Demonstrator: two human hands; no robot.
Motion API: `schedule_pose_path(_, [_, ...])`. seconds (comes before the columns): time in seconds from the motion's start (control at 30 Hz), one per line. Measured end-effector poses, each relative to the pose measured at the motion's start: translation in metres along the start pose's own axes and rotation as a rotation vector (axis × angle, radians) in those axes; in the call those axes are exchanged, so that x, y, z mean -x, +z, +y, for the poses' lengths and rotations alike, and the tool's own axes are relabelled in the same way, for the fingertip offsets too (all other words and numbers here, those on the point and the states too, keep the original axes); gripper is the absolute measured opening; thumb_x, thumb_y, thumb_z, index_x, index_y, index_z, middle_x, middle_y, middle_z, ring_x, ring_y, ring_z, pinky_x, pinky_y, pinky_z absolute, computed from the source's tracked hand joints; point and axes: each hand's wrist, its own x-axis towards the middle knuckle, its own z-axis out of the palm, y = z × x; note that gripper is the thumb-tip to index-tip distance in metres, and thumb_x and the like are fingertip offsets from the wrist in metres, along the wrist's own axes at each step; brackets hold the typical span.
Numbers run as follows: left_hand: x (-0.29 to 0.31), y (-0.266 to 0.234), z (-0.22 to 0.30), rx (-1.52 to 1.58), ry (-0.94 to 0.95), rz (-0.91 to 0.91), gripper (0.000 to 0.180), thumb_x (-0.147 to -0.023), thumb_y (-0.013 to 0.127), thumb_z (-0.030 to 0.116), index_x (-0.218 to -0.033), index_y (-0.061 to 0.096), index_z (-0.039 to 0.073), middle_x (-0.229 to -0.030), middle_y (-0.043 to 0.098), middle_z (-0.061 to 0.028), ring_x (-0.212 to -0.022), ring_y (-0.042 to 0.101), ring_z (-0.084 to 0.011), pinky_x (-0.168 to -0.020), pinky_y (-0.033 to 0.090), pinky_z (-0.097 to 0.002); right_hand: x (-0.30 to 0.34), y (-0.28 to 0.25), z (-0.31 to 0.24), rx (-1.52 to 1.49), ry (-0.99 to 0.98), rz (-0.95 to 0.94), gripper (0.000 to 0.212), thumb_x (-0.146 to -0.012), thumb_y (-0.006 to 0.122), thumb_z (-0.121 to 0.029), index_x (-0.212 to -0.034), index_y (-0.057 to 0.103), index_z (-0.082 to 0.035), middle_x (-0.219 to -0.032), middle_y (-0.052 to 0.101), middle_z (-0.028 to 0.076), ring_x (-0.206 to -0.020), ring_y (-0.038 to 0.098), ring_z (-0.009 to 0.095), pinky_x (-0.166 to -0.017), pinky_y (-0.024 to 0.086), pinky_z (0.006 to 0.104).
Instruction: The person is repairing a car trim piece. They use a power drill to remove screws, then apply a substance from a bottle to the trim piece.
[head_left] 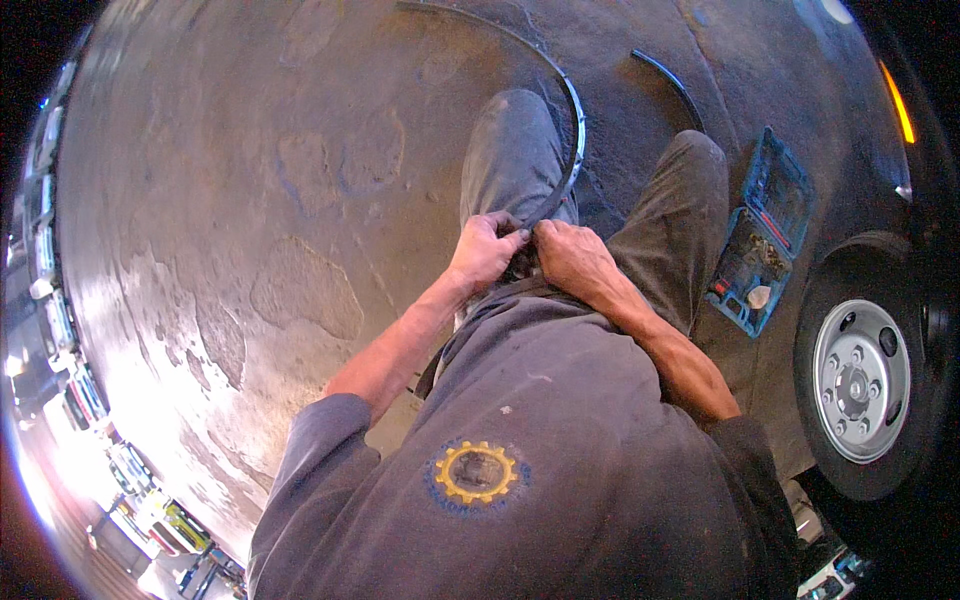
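Note:
My left hand (pixel 484 250) and my right hand (pixel 572 255) meet in front of my waist, fingers closed. Between them they pinch the near end of a long, thin, dark strip (pixel 578 115), perhaps a hose or edge trim. From my fingers it rises past my left knee and curves away over the floor toward the far left. Light glints along its outer edge. What exactly the fingertips are doing on the end is too small and partly hidden to tell.
A short dark curved piece (pixel 668 78) lies on the floor beyond my right knee. At my right, a blue tool case (pixel 772 190) lies open with small parts inside. A vehicle wheel (pixel 862 380) stands further right. The concrete floor (pixel 230 130) is worn and patchy.

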Motion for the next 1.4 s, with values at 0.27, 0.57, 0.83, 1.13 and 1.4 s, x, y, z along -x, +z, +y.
schedule_pose_path(0.27, [0.000, 0.011, 0.001, 0.247, -0.056, 0.001, 0.021, -0.090, 0.064, 0.015, -0.099, 0.066, -0.003, -0.086, 0.068, -0.0055, -0.078, 0.059, -0.0116, -0.071, 0.048, -0.0283, 0.014, -0.014, 0.006, -0.381, 0.202, 0.388, 0.018, -0.083, 0.062, -0.010, -0.097, 0.066, 0.000, -0.083, 0.069, 0.020, -0.074, 0.070, 0.028, -0.068, 0.052, 0.0360])
schedule_pose_path(0.57, [0.005, 0.014, 0.005, 0.110, 0.037, 0.062, 0.020, -0.089, 0.066, 0.017, -0.095, 0.067, -0.003, -0.084, 0.068, -0.0065, -0.075, 0.059, -0.0113, -0.070, 0.048, -0.0283, 0.012, -0.002, 0.015, -0.377, 0.056, 0.422, 0.018, -0.083, 0.066, -0.011, -0.095, 0.068, 0.001, -0.088, 0.069, 0.020, -0.079, 0.070, 0.026, -0.071, 0.053, 0.0347])
schedule_pose_path(0.83, [-0.002, 0.018, -0.007, 0.073, -0.012, 0.055, 0.026, -0.088, 0.066, 0.018, -0.102, 0.067, -0.003, -0.091, 0.069, -0.0054, -0.083, 0.061, -0.0147, -0.078, 0.048, -0.0296, 0.006, -0.001, 0.007, -0.167, 0.043, 0.293, 0.015, -0.082, 0.059, -0.016, -0.082, 0.060, -0.001, -0.083, 0.064, 0.022, -0.081, 0.065, 0.041, -0.070, 0.051, 0.0502])
schedule_pose_path(1.13, [0.011, 0.032, 0.014, -0.221, 0.181, 0.271, 0.027, -0.085, 0.062, 0.021, -0.093, 0.067, -0.004, -0.081, 0.070, -0.0132, -0.072, 0.062, -0.0169, -0.070, 0.049, -0.0332, -0.001, 0.001, 0.014, -0.229, 0.111, 0.231, 0.020, -0.082, 0.057, -0.020, -0.083, 0.059, 0.000, -0.086, 0.064, 0.025, -0.083, 0.062, 0.044, -0.073, 0.049, 0.0530])
schedule_pose_path(1.4, [0.003, 0.007, 0.027, 0.051, -0.286, 0.062, 0.040, -0.091, 0.061, 0.037, -0.092, 0.069, -0.001, -0.084, 0.068, -0.0152, -0.075, 0.064, -0.0220, -0.068, 0.050, -0.0375, 0.004, -0.007, 0.012, -0.239, 0.040, 0.291, 0.021, -0.081, 0.059, -0.022, -0.081, 0.062, -0.001, -0.086, 0.065, 0.023, -0.082, 0.063, 0.043, -0.074, 0.050, 0.0519])
